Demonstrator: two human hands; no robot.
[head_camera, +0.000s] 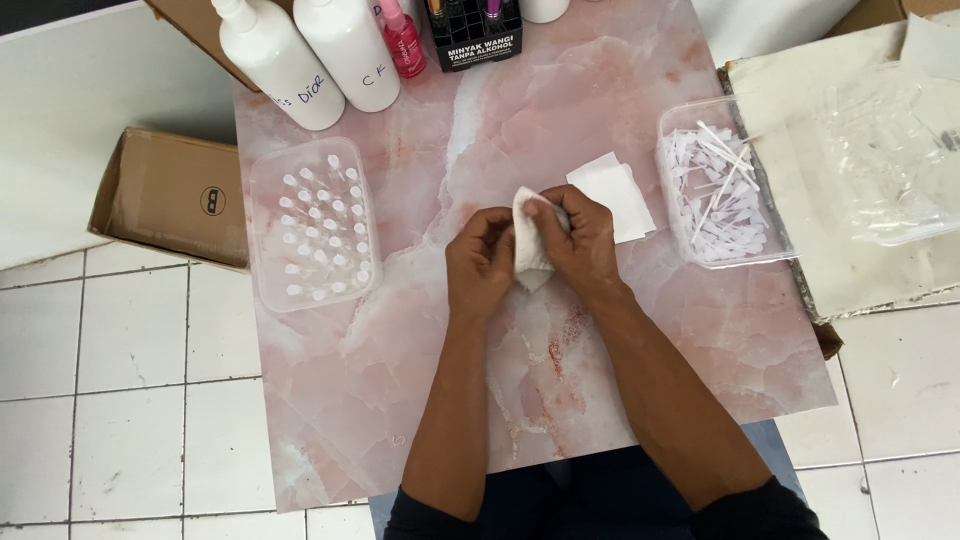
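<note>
Your left hand (480, 262) and right hand (581, 238) meet over the pink marbled tabletop (420, 400), fingers curled tight on a small crumpled white paper tissue (529, 245) pinched between them. Just beyond your right knuckles lies a flat stack of white paper squares (612, 195). Well left of the grip, a clear plastic tub (313, 223) holds upright small white-capped vials. Right of it, another clear plastic tray (722, 185) holds loose white plastic applicator sticks.
</note>
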